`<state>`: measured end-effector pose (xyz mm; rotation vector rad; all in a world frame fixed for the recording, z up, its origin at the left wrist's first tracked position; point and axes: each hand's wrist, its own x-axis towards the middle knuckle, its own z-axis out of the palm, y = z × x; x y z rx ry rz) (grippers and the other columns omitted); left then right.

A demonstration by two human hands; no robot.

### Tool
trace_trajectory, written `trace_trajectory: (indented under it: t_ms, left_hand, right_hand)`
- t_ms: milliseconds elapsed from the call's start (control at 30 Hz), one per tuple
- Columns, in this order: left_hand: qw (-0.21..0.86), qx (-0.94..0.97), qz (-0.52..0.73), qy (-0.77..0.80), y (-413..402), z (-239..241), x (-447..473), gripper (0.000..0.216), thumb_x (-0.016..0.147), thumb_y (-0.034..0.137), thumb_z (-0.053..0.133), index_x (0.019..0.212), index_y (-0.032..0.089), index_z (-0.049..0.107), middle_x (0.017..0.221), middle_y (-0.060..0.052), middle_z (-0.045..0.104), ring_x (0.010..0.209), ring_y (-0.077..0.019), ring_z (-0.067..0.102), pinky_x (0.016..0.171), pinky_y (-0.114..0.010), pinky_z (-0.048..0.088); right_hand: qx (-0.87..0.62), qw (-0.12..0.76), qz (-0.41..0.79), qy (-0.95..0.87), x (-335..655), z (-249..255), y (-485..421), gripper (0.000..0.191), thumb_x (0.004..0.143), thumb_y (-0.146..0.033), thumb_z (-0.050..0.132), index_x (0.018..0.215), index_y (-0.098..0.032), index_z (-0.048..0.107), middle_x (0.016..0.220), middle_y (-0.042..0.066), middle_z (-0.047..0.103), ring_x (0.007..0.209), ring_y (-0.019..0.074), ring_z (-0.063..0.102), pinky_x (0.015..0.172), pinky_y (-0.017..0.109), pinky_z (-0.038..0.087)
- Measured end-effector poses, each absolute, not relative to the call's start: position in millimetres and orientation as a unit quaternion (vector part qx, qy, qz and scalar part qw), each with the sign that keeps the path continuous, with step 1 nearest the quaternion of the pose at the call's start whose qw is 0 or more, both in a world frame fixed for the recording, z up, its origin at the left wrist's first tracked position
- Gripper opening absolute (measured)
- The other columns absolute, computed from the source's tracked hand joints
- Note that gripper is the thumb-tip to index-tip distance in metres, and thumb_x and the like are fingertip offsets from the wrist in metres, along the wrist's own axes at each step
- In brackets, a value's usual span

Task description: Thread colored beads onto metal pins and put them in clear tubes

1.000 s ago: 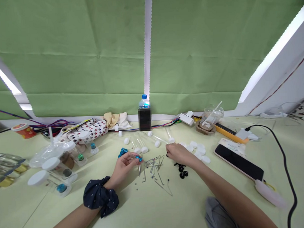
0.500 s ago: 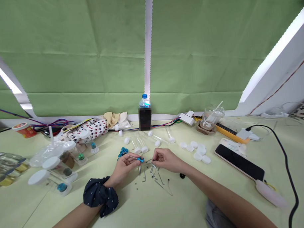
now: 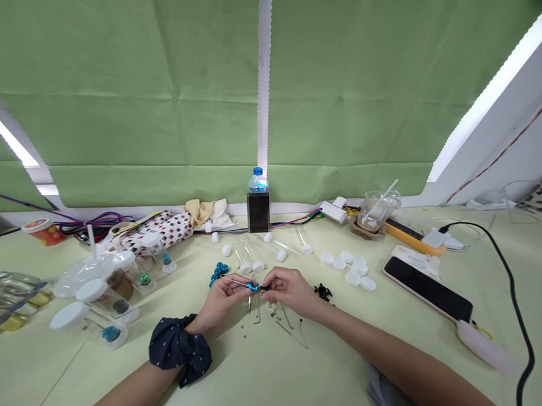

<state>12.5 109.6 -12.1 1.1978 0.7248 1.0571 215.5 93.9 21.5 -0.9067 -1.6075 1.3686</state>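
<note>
My left hand pinches a small shiny blue metal part with a thin metal rod running out to its left. In my right hand, thumb and fingertips close on a small black piece, held right up at the blue part's right end; whether they are joined I cannot tell. Beneath and in front of the hands lie thin L-shaped metal rods and tiny nuts. Behind my left hand sits a cluster of blue round parts. Several black parts lie to the right of my right wrist.
Clear tubes with white caps lie behind the hands. White round lids are at right, near a phone and a black cable. White-lidded jars stand at left. A bottle stands at the back.
My right hand has moved slightly left, bringing the black piece up to the blue part. The pile of black parts behind my right wrist has come into fuller view. My left hand has barely moved.
</note>
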Motion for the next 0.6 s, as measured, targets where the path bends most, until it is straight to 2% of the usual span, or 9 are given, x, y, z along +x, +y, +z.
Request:
trace_trajectory:
  t_ms: [133,300,600]
  left_hand:
    - [0.642,0.527,0.457,0.319,109.1,-11.5,12.2,0.015,0.069,0.016,0.073,0.083,0.014,0.067,0.085,-0.005,0.073,0.077,-0.0143,0.067,0.075,-0.025,0.051]
    - [0.639,0.529,0.452,0.328,108.4,-11.6,11.9,0.016,0.068,0.015,0.074,0.082,0.014,0.068,0.086,-0.006,0.073,0.077,-0.0147,0.067,0.074,-0.025,0.051]
    - [0.647,0.527,0.449,0.32,107.4,-9.1,11.8,0.018,0.067,0.014,0.074,0.082,0.013,0.066,0.093,-0.008,0.072,0.078,-0.0171,0.068,0.075,-0.03,0.053]
  right_hand:
    - [-0.349,0.41,0.558,-0.631,213.5,21.3,92.1,0.025,0.066,-0.031,0.074,0.076,-0.015,0.058,0.066,-0.002,0.055,0.054,0.0126,0.06,0.052,0.025,0.05]
    - [-0.327,0.432,0.545,-0.64,212.0,16.8,91.4,0.024,0.066,-0.032,0.075,0.076,-0.015,0.06,0.076,0.0,0.053,0.056,0.0123,0.061,0.053,0.025,0.052]
    - [-0.333,0.451,0.408,-0.72,214.0,13.9,94.8,0.02,0.069,-0.033,0.073,0.079,-0.017,0.066,0.08,0.003,0.056,0.064,0.0117,0.056,0.06,0.025,0.049]
